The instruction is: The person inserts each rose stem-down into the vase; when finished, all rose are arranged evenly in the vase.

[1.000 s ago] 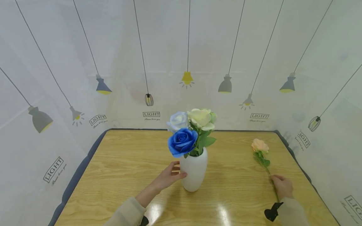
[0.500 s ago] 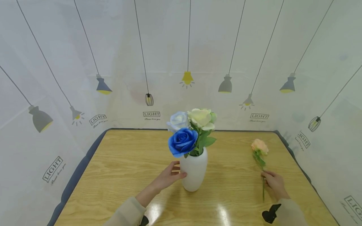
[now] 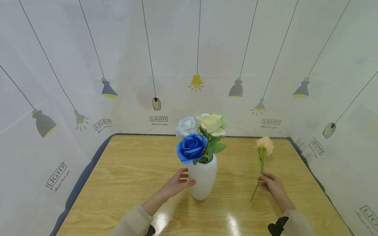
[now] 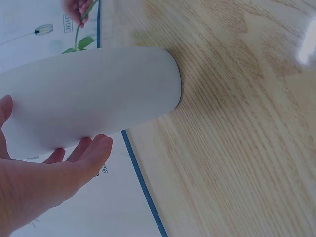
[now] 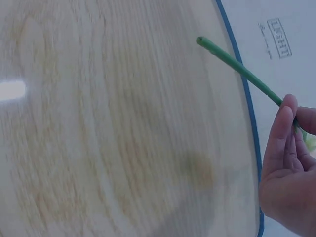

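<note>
A white vase (image 3: 202, 178) stands upright on the table, holding a deep blue rose (image 3: 191, 148), a pale blue rose (image 3: 187, 126) and a cream rose (image 3: 210, 123) with green leaves. My left hand (image 3: 176, 183) holds the vase's left side, thumb and fingers curved about its wall; the left wrist view shows the fingers (image 4: 94, 155) against the vase (image 4: 98, 94). To the right of the vase, my right hand (image 3: 274, 186) pinches the stem of a peach flower (image 3: 265, 145) between thumb and fingers. In the right wrist view the bare stem end (image 5: 232, 61) sticks out beyond the fingertips.
The wooden table (image 3: 127, 164) has a dark blue edge along its back and sides. A pale curtain or sheet (image 3: 177, 49) printed with hanging lamps surrounds it. Light glints (image 3: 233, 223) off the table's front.
My right hand has raised the peach flower off the table and carried it left, closer to the vase, its stem tilting the other way. My left hand and the vase stay put.
</note>
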Available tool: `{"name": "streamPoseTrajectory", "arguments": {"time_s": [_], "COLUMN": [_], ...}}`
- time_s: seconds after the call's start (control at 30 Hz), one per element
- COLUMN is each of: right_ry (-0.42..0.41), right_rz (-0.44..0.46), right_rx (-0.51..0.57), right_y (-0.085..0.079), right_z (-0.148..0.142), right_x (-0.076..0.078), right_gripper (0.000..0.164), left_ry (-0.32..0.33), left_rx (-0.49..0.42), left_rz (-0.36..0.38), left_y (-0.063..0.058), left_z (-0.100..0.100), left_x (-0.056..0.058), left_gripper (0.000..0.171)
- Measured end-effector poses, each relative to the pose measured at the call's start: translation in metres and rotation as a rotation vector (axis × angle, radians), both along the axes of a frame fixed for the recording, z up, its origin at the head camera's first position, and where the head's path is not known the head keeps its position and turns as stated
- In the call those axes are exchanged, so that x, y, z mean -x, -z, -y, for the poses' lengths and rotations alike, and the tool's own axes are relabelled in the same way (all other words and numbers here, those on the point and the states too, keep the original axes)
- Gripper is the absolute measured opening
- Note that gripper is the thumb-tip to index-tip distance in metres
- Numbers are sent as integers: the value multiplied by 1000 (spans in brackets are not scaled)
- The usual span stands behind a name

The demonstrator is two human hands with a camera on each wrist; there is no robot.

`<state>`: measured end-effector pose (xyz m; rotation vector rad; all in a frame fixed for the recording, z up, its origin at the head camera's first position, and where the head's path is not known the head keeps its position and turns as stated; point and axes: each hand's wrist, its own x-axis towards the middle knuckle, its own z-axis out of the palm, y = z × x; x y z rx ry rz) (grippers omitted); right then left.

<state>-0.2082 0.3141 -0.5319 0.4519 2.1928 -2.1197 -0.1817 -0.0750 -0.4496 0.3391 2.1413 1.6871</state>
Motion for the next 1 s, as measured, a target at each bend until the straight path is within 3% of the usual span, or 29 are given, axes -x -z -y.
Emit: {"name": "streamPoseTrajectory", "arguments": {"time_s": [0.13, 0.3, 0.53, 0.6, 0.7, 1.0], "right_ry": [-34, -75, -118, -127, -137, -151], "right_rz": [-56, -173, -324, -367, -426, -544], "right_rx": [-26, -51, 16, 41, 75, 219], "right_y": [-6, -18, -47, -54, -65, -98], "right_z": [10, 24, 49, 57, 66, 90], "right_x": [-1, -6, -10, -12, -15, -21], "right_gripper": [44, 44, 31, 22, 13, 7], "left_ry": [1, -5, -7, -11, -12, -11], "left_rx": [-6, 1, 8, 8, 6, 0], "left_rz": [0, 5, 2, 8, 7, 6], "left_y": [3, 26, 24, 31, 32, 31], "left_z": [0, 0, 0, 0, 0, 0], "left_x": [1, 12, 11, 15, 16, 14], "left_gripper": [67, 69, 68, 70, 70, 69]}}
